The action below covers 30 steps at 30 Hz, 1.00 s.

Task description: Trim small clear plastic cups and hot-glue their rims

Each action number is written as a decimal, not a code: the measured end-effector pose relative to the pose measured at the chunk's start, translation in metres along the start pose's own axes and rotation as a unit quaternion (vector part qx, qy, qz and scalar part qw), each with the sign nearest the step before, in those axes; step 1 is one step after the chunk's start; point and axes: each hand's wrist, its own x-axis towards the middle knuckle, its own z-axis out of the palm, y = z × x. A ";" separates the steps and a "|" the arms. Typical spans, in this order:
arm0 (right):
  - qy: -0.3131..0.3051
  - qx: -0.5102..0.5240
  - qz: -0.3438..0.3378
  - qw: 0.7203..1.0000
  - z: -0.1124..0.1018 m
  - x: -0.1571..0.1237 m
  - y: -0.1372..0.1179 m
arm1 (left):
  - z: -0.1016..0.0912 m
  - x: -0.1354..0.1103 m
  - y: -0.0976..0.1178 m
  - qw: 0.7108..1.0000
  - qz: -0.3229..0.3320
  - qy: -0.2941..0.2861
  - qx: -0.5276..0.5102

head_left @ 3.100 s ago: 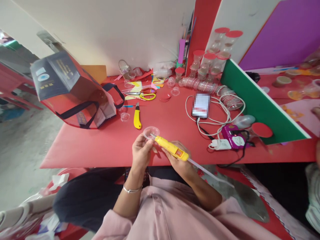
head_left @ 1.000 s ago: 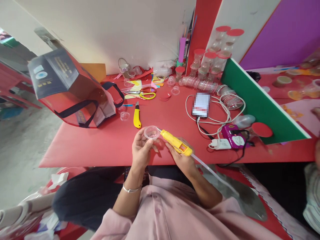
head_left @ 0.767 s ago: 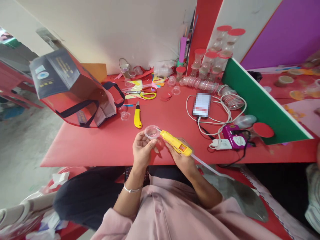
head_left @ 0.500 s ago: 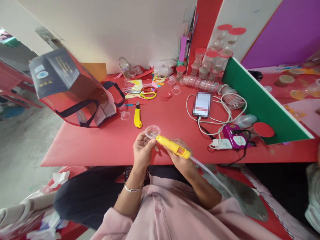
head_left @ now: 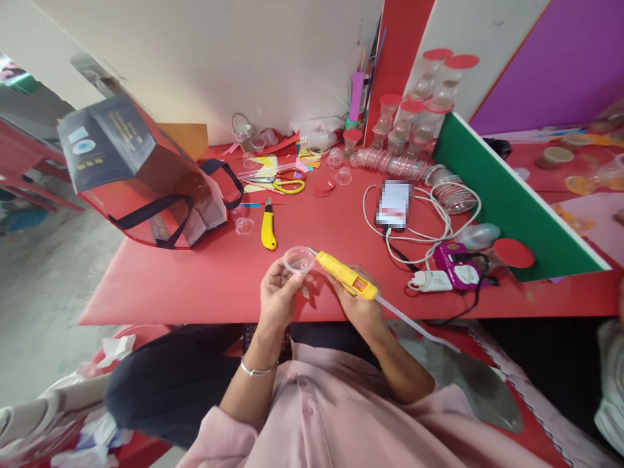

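Observation:
A small clear plastic cup is held by its side in my left hand, its round mouth tipped up toward me. My right hand is wrapped round a yellow glue gun, a long pale glue stick trailing from its back end. The gun's metal tip lies at the right rim of the cup; whether they touch I cannot tell. Beyond my hands, a yellow box cutter and yellow-handled scissors rest on the red table.
At left stands a large dark-and-red bag. A phone with a looped white cable, a purple power adapter and a green divider lie to the right. Stacked clear cups and red-lidded cup towers line the back.
The glue gun has shifted a little to the right, its tip moving from inside the cup to the rim. The cup has turned slightly in my left hand.

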 end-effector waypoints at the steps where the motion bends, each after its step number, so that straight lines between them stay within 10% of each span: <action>1: -0.003 -0.002 -0.004 1.000 0.000 0.001 0.000 | 0.000 0.000 -0.001 1.000 -0.006 -0.002 -0.005; 20: 0.003 0.014 -0.014 1.000 0.001 -0.004 -0.002 | 0.016 -0.005 -0.007 0.982 -0.152 0.038 -0.108; 30: -0.038 0.011 0.002 0.999 -0.002 0.000 0.004 | 0.006 -0.003 -0.004 0.999 -0.019 0.032 -0.003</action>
